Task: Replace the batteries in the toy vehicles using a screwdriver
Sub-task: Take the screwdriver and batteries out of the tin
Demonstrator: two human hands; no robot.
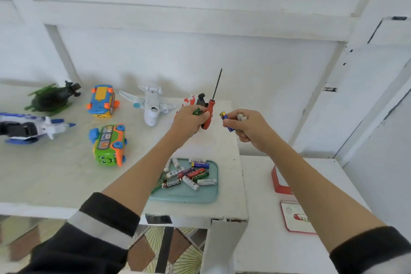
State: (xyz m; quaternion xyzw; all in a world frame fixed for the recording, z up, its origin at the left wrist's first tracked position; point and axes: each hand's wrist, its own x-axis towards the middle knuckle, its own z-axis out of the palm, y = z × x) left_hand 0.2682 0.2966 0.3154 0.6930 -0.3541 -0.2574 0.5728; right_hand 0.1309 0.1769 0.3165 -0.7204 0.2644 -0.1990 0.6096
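Your sleeves (104, 224), black with a pale band, sit lowest in view, both forearms reaching out over the white table (66, 180). Landmark is the teal tray (189, 196) near the table's front right corner: it holds a loose pile of batteries (191, 174), mixed red, green, blue and white. Above the tray, off the surface, your left hand (191, 121) is clenched around the red handle of the screwdriver (210, 109), shaft pointing up and tilted slightly right; the same hand also pinches a green battery (197, 111) against the handle. Just right of it, your right hand (246, 125) grasps a blue battery (226, 121) with a gold end, plus some small white pieces (242, 117) at the fingertips; can't tell what those are. The hands are near each other, not touching. Behind the tray, partly hidden by your left hand, is a red-and-white toy (191, 101) with a dark part. Far left of the tray: white toy plane (151, 104), blue-and-yellow bus (103, 101) on its side, green-and-orange bus (110, 144), green helicopter (53, 98), blue-and-white jet (33, 128). Right of the tray, on the lower white surface, are a red box (279, 181) and a red-edged card (293, 216), both partly behind your right forearm.
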